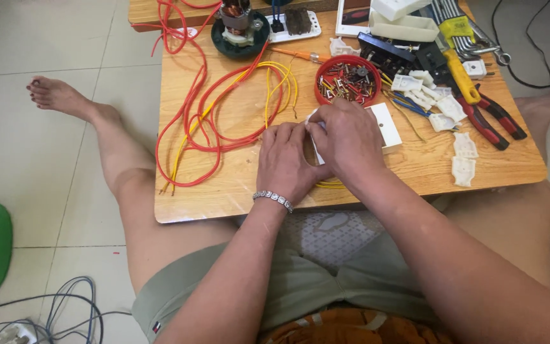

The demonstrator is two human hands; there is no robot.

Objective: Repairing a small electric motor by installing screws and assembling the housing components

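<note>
Both hands are pinching a white switch plate (386,124) at the table's (237,191) middle: left hand (284,159) steadying, right hand (345,137) gripping; red screw lid (348,79) sitting at twelve o'clock. Keeping the plate flat is helping.

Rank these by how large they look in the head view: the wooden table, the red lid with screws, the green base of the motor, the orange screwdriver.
1. wooden table
2. red lid and green base: they look about alike, so no order between them.
3. orange screwdriver, thin and clearly smallest.
</note>
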